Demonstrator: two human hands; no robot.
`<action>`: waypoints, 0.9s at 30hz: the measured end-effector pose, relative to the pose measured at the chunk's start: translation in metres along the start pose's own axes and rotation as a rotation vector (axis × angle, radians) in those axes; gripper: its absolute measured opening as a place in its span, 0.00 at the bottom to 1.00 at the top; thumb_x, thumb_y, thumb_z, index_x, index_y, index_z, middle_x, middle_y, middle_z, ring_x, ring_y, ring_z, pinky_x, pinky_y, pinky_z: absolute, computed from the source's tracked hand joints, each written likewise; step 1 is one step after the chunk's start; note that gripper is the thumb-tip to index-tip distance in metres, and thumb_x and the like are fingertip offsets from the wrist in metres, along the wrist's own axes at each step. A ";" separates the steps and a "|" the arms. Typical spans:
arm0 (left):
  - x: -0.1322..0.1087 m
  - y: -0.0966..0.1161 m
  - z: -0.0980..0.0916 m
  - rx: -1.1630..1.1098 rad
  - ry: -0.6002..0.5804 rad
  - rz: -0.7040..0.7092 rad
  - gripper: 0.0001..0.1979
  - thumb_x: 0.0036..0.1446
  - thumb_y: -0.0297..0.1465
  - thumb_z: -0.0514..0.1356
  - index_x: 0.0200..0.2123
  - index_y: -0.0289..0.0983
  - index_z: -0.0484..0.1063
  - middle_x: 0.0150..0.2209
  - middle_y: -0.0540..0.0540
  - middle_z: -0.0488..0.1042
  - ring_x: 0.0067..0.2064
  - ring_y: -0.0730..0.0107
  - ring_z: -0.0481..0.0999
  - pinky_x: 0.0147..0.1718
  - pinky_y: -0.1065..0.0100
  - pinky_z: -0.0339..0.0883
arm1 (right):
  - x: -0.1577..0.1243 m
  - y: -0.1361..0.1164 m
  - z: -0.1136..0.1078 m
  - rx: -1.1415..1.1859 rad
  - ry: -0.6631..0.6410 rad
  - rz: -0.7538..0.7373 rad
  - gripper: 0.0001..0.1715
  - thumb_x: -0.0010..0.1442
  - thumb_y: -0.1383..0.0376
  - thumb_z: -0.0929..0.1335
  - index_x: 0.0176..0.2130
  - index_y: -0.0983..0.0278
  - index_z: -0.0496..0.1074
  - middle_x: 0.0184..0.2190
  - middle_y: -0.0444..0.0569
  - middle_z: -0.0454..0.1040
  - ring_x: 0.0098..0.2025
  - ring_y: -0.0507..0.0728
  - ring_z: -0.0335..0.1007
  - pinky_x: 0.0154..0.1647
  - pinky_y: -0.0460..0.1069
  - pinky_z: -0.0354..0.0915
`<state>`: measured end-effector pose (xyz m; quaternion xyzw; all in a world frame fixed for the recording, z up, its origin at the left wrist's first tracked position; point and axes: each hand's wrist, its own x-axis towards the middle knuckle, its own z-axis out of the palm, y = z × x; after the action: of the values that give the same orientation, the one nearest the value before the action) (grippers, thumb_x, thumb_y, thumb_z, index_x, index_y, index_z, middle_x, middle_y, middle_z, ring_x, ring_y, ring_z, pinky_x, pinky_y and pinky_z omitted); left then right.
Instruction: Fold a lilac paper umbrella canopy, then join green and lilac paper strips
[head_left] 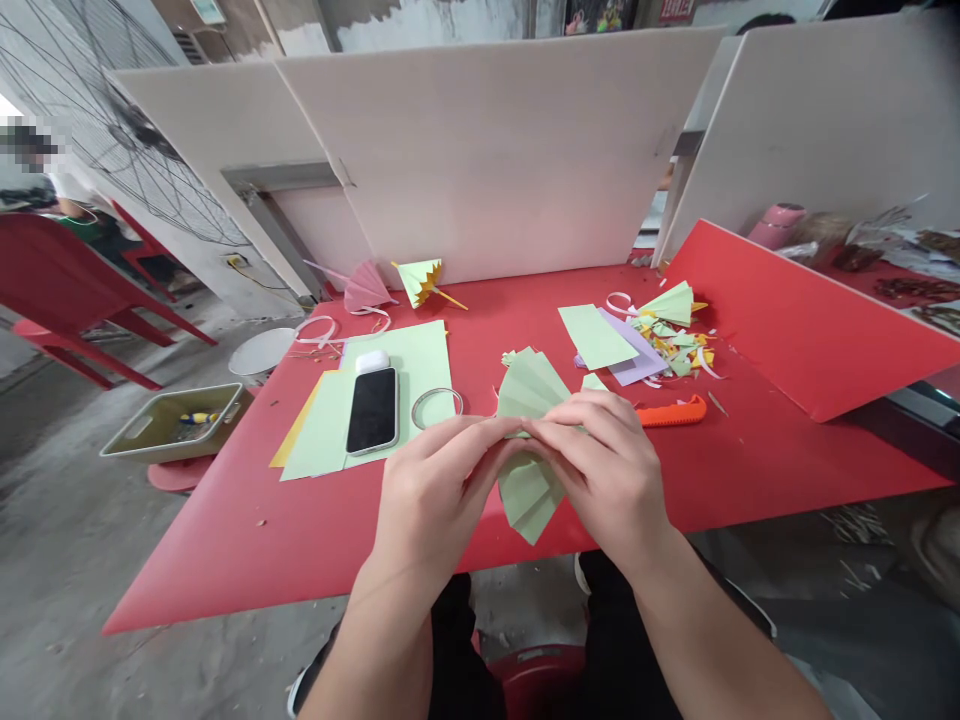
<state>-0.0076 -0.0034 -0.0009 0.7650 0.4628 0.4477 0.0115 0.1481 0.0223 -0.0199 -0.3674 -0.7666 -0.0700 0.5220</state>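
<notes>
Both my hands pinch the middle of a pale green accordion-folded paper [531,385], which fans out above and below my fingers over the near part of the red table [247,540]. My left hand [433,490] grips it from the left with fingers closed. My right hand [604,465] grips it from the right, fingers pressed together. An orange utility knife [671,412] lies just right of my right hand.
A phone [373,410] and white earbud case [372,361] rest on green sheets [420,360] at left, beside a metal ring [435,405]. Finished paper fans [420,280] lie at the back. Paper scraps [675,345] and sheets [596,335] lie right. White partition boards [495,150] surround the table.
</notes>
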 end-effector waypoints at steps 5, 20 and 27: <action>0.004 -0.004 -0.002 0.016 0.060 0.002 0.05 0.53 0.24 0.61 0.34 0.38 0.75 0.30 0.50 0.70 0.29 0.78 0.70 0.25 0.77 0.65 | 0.000 0.005 -0.004 0.004 -0.035 0.005 0.06 0.55 0.68 0.69 0.37 0.62 0.75 0.30 0.47 0.75 0.36 0.54 0.67 0.41 0.52 0.64; 0.004 -0.010 -0.006 -0.015 0.021 0.052 0.07 0.52 0.25 0.62 0.35 0.40 0.74 0.32 0.48 0.66 0.33 0.72 0.68 0.28 0.70 0.65 | 0.003 0.000 -0.008 -0.010 -0.047 0.000 0.03 0.55 0.69 0.69 0.31 0.62 0.74 0.27 0.45 0.75 0.35 0.53 0.68 0.40 0.51 0.63; 0.006 -0.009 -0.005 -0.044 0.018 0.083 0.06 0.51 0.23 0.63 0.33 0.39 0.74 0.31 0.49 0.66 0.33 0.74 0.68 0.27 0.72 0.65 | 0.002 -0.002 -0.007 0.028 -0.032 0.007 0.04 0.54 0.71 0.69 0.29 0.63 0.72 0.24 0.44 0.75 0.33 0.53 0.68 0.38 0.50 0.63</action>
<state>-0.0160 0.0038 0.0019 0.7791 0.4208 0.4646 0.0057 0.1515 0.0186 -0.0148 -0.3638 -0.7746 -0.0516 0.5148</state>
